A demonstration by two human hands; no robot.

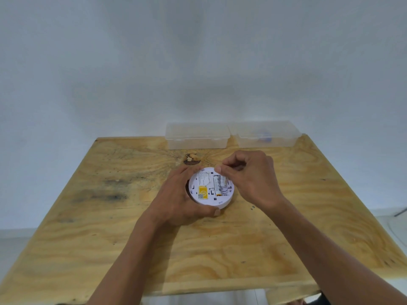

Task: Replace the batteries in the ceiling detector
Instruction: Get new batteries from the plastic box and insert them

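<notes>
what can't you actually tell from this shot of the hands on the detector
- Head view: the far ends of the white batteries in the round white detector are covered by the right hand.
- Label print: too small.
- Blue item in the right clear plastic box: blurred by the wall.

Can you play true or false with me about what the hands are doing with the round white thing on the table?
1. The left hand holds the round white detector steady. True.
2. The detector is closed up. False: it lies open, with batteries showing inside.
3. The right hand rests flat on the table. False: its fingertips pinch at the batteries' far end.
4. Two clear plastic boxes sit at the table's far edge. True.
5. The sticker inside the detector is blue. False: it is yellow.
</notes>
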